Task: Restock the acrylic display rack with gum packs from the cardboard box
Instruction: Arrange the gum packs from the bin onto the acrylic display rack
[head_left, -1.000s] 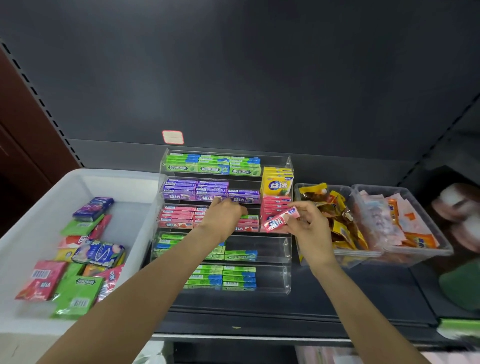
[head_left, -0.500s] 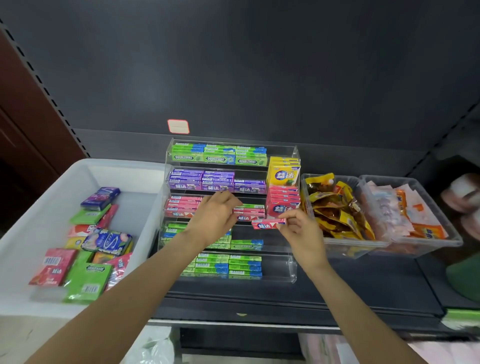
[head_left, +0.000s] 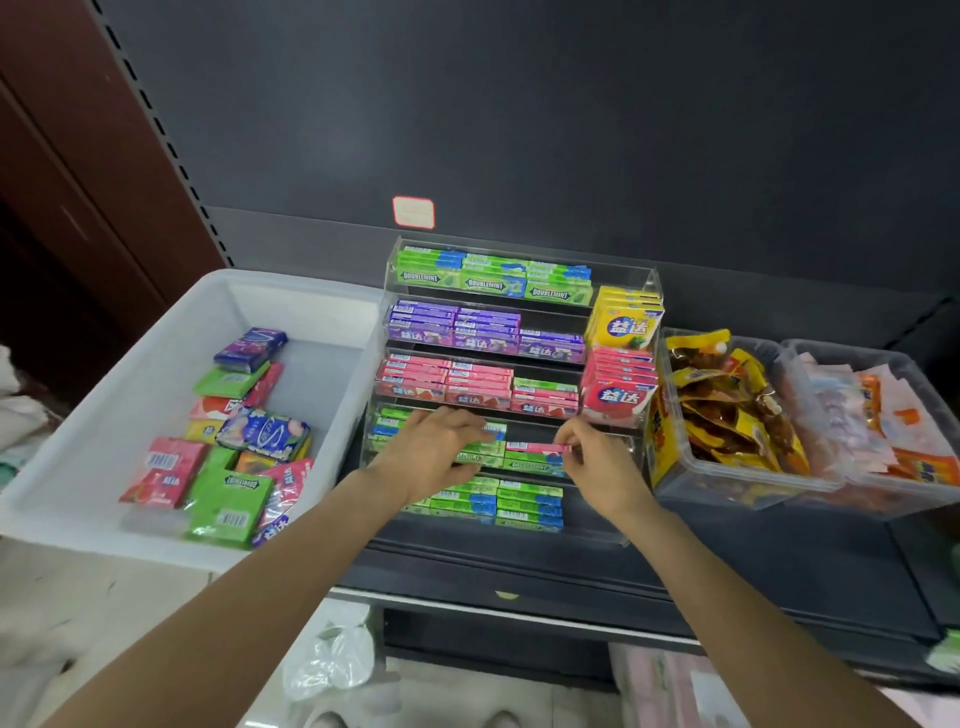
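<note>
Lowering pink gum pack (head_left: 537, 447), pinched in right hand (head_left: 597, 462), from pink tier toward green row of rack (head_left: 652, 280); left hand (head_left: 431, 452) resting flat, fingers relaxed. Likely misplacing.

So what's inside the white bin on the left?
The white bin holds loose gum packs: a purple pack at the back, green and pink ones nearer. They overlap, so what lies beneath the pile is hidden.

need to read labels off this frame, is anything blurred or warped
Head view: wide-angle bend curves the shelf uprights and white tub; the left hand and tub packs are motion-smeared; the pink pack in the right hand is soft; top-tier green packs read clearly.
</note>
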